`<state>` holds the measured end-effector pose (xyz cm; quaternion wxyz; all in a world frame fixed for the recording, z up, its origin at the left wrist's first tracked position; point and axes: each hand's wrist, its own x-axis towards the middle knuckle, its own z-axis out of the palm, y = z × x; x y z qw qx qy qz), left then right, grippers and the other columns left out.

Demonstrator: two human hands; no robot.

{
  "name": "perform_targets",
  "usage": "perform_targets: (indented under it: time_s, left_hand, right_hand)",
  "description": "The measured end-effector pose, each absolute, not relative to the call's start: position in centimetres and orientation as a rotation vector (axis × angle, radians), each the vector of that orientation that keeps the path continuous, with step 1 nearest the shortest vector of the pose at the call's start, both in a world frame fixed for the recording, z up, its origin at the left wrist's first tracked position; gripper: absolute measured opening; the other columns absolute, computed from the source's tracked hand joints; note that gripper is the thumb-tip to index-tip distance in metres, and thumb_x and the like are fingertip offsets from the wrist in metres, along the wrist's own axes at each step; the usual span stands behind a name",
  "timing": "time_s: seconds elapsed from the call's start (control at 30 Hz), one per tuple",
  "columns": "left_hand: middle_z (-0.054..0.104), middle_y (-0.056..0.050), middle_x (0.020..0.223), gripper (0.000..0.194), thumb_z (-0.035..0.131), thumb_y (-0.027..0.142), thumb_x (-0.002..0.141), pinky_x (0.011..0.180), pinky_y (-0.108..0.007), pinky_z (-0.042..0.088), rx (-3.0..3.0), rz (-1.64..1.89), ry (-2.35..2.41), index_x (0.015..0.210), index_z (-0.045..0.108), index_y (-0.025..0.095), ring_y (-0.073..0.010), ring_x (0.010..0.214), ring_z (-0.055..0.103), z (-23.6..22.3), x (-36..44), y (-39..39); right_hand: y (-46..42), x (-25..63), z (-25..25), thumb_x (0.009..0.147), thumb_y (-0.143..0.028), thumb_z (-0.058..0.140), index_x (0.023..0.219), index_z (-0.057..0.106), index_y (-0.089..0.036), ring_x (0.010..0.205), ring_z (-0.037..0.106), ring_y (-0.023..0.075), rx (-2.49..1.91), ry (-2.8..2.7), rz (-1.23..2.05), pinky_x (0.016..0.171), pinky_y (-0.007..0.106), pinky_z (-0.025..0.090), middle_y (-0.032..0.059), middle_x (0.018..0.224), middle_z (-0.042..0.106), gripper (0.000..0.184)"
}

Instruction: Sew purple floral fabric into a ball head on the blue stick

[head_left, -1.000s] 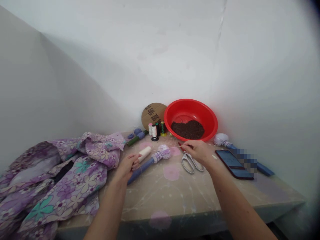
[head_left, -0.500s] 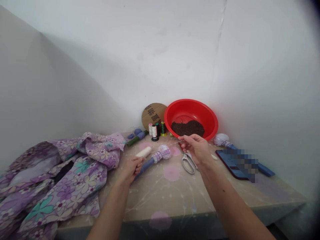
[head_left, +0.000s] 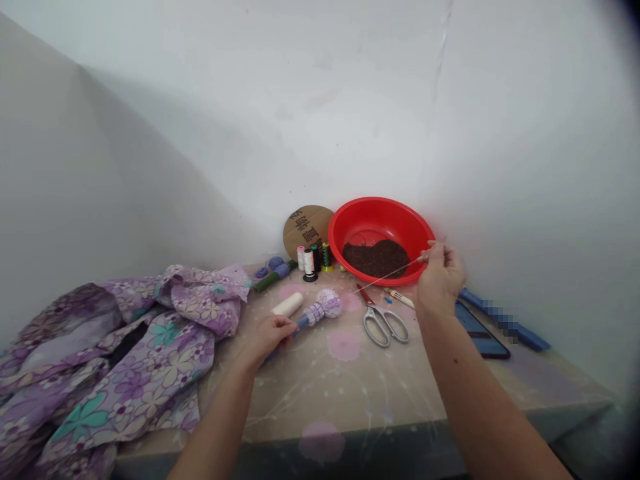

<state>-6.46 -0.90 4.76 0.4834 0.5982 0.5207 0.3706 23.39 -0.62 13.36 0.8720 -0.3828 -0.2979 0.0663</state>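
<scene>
My left hand (head_left: pixel 270 332) is closed round the blue handle of a purple fabric-headed stick (head_left: pixel 320 307) lying on the table. A white thread spool (head_left: pixel 287 304) lies just beyond that hand. My right hand (head_left: pixel 441 277) is raised near the red basin (head_left: pixel 350 223), fingers pinched on a thin white thread (head_left: pixel 387 273) that stretches taut down toward the stick's head. Scissors (head_left: pixel 383 319) with white handles lie between my two hands.
The basin holds dark brown grains (head_left: pixel 375 258). Small thread spools (head_left: pixel 313 259) and a cardboard disc (head_left: pixel 306 225) stand in the corner. Purple floral cloth (head_left: pixel 125 340) is heaped at left. A phone (head_left: pixel 480 333) and another stick (head_left: pixel 500 320) lie at right.
My right hand moved right and upward from above the scissors, drawing the thread out longer. My left hand shifted its grip along the stick's handle.
</scene>
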Motion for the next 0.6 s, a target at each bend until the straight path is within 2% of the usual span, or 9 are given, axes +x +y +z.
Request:
perform_targets:
  time_s: [0.13, 0.23, 0.3, 0.37, 0.43, 0.47, 0.53, 0.57, 0.6]
  left_hand:
    - [0.054, -0.001, 0.048, 0.026, 0.061, 0.035, 0.062, 0.041, -0.018, 0.029, 1.527, 0.887, 1.273, 0.052, 0.056, 0.012, -0.0072, 0.040, 0.042, 6.2, -4.4, -0.7]
    - [0.057, -0.002, 0.057, 0.024, 0.060, 0.033, 0.064, 0.048, -0.019, 0.036, 1.587, 1.020, 1.071, 0.055, 0.057, 0.011, -0.0082, 0.050, 0.048, 8.9, -0.9, -1.6]
    - [0.061, -0.005, 0.069, 0.021, 0.059, 0.032, 0.067, 0.055, -0.020, 0.039, 1.554, 1.144, 0.921, 0.066, 0.061, 0.011, -0.0102, 0.060, 0.052, 10.6, 1.5, -2.3]
    - [0.063, -0.009, 0.085, 0.025, 0.057, 0.034, 0.069, 0.063, -0.022, 0.042, 1.552, 1.159, 0.767, 0.080, 0.063, 0.012, -0.0129, 0.072, 0.055, 11.8, 3.2, -2.9]
    - [0.061, -0.010, 0.096, 0.026, 0.056, 0.033, 0.070, 0.066, -0.022, 0.042, 1.657, 1.079, 0.694, 0.084, 0.065, 0.013, -0.0140, 0.079, 0.054, 11.9, 3.8, -3.1]
    - [0.061, -0.010, 0.097, 0.027, 0.059, 0.032, 0.068, 0.063, -0.021, 0.041, 1.749, 0.970, 0.696, 0.087, 0.065, 0.014, -0.0133, 0.076, 0.054, 11.7, 3.7, -3.0]
    - [0.064, -0.007, 0.087, 0.043, 0.066, 0.029, 0.060, 0.050, -0.018, 0.038, 1.856, 0.689, 0.822, 0.101, 0.061, 0.018, -0.0094, 0.056, 0.052, 10.8, 2.6, -2.6]
    - [0.064, -0.006, 0.082, 0.046, 0.067, 0.029, 0.058, 0.044, -0.018, 0.035, 1.879, 0.607, 0.904, 0.103, 0.060, 0.019, -0.0076, 0.047, 0.049, 10.2, 1.8, -2.2]
    - [0.064, -0.004, 0.074, 0.041, 0.066, 0.029, 0.058, 0.040, -0.017, 0.031, 1.901, 0.595, 0.991, 0.097, 0.063, 0.018, -0.0064, 0.041, 0.046, 9.7, 1.0, -1.8]
  right_hand:
    - [-0.8, 23.6, 13.0, 0.079, -0.037, 0.042, 0.082, 0.057, -0.016, 0.060, 0.050, 0.0113, -0.958, -0.823, -0.111, 0.066, 0.028, 0.040, -0.0011, 0.063, 0.052, 0.026]
    - [-1.5, 22.2, 12.9, 0.080, -0.035, 0.042, 0.080, 0.060, -0.017, 0.061, 0.051, 0.0123, -1.028, -0.992, -0.210, 0.077, 0.033, 0.037, -0.0009, 0.060, 0.053, 0.025]
    - [-1.8, 21.5, 13.0, 0.080, -0.033, 0.043, 0.078, 0.060, -0.017, 0.063, 0.052, 0.0125, -1.029, -1.057, -0.268, 0.083, 0.035, 0.033, -0.0011, 0.058, 0.054, 0.024]
    - [-1.9, 21.1, 13.2, 0.080, -0.032, 0.042, 0.078, 0.061, -0.017, 0.065, 0.052, 0.0133, -0.994, -1.093, -0.262, 0.082, 0.034, 0.034, -0.0004, 0.059, 0.054, 0.024]
    - [-1.8, 21.1, 13.1, 0.080, -0.033, 0.041, 0.081, 0.060, -0.017, 0.064, 0.052, 0.0134, -0.959, -1.120, -0.194, 0.074, 0.030, 0.039, 0.0003, 0.060, 0.054, 0.025]
    - [-1.7, 21.2, 13.0, 0.080, -0.034, 0.041, 0.083, 0.060, -0.017, 0.063, 0.051, 0.0132, -0.955, -1.137, -0.145, 0.069, 0.028, 0.040, 0.0003, 0.060, 0.053, 0.026]
    - [-1.4, 21.2, 12.3, 0.080, -0.035, 0.041, 0.087, 0.059, -0.017, 0.057, 0.049, 0.0119, -0.975, -1.180, -0.033, 0.059, 0.024, 0.040, -0.0003, 0.060, 0.052, 0.027]
    - [-1.2, 21.1, 11.8, 0.080, -0.036, 0.041, 0.088, 0.059, -0.017, 0.054, 0.048, 0.0113, -1.000, -1.207, 0.024, 0.055, 0.023, 0.039, -0.0007, 0.059, 0.052, 0.027]
    - [-0.9, 20.9, 11.1, 0.080, -0.037, 0.041, 0.087, 0.059, -0.017, 0.052, 0.047, 0.0110, -1.031, -1.239, 0.072, 0.052, 0.022, 0.038, -0.0009, 0.059, 0.052, 0.028]
